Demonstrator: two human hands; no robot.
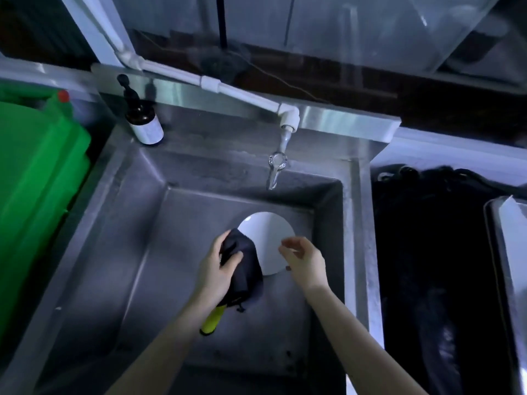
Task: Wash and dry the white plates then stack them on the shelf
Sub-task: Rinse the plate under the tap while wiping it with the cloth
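- A steel sink (119,223) fills the centre of the frame, with a tap (275,169) above its far wall.
- A white plate (266,240) sits low in the sink, in the centre of the frame.
- The left hand (218,266) clenches a dark cloth (243,269) against the plate's left rim.
- The right hand (306,260) curls at the plate's right rim; blur hides whether it grasps.
- A yellow handle (212,320) pokes out beneath the left wrist.
- A brown pump bottle (142,118) stands on the sink's upper left corner.
- A green tub (34,181) fills the left edge.
- Black fabric (422,238) lies on the counter, right.
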